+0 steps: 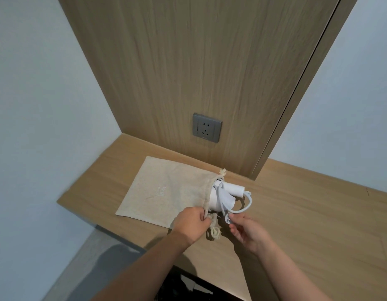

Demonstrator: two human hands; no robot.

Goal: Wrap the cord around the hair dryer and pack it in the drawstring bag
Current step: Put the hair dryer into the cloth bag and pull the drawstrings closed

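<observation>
A beige drawstring bag [166, 192] lies flat on the wooden desk [307, 213], its mouth facing right. A white hair dryer [228, 191] sticks halfway out of that mouth, its handle pointing right. Loops of the white cord [244, 206] hang loose beside it. My left hand [192, 224] pinches the near edge of the bag's mouth, just above the knotted drawstring [214, 230]. My right hand [246, 231] holds the cord's end near the plug between thumb and fingers, just in front of the dryer.
A grey wall socket [207, 127] sits on the wood panel [199, 72] behind the bag. White walls close in at left and right. The desk's front edge runs just below my forearms, with a dark gap beneath.
</observation>
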